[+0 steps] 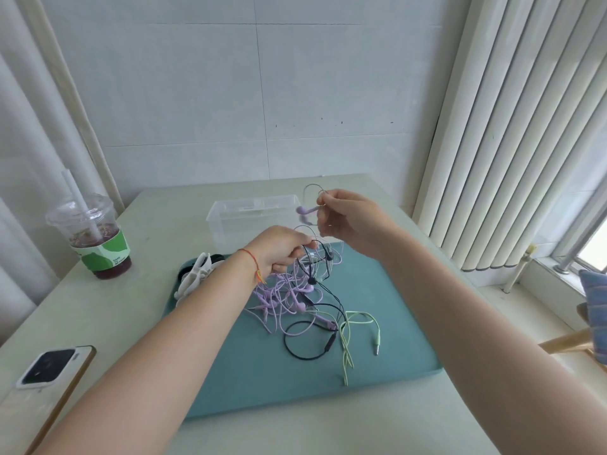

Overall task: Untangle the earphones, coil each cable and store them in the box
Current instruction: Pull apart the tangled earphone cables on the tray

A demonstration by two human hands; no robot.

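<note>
A tangle of purple, black and pale green earphone cables (305,303) lies partly on the teal mat (249,372) and partly hangs lifted. My left hand (282,249) grips a bunch of the purple and black cables above the mat. My right hand (348,218) is raised higher and pinches a purple earbud cable (307,210) in front of the box. The clear plastic box (230,213) stands behind the mat; I see nothing inside it. A green cable (359,326) with its plug lies loose on the mat.
White earphones and a dark item (197,274) lie at the mat's left edge. A lidded drink cup with a straw (95,238) stands at the left. A phone (49,372) lies at the near left. Vertical blinds and a window sill are on the right.
</note>
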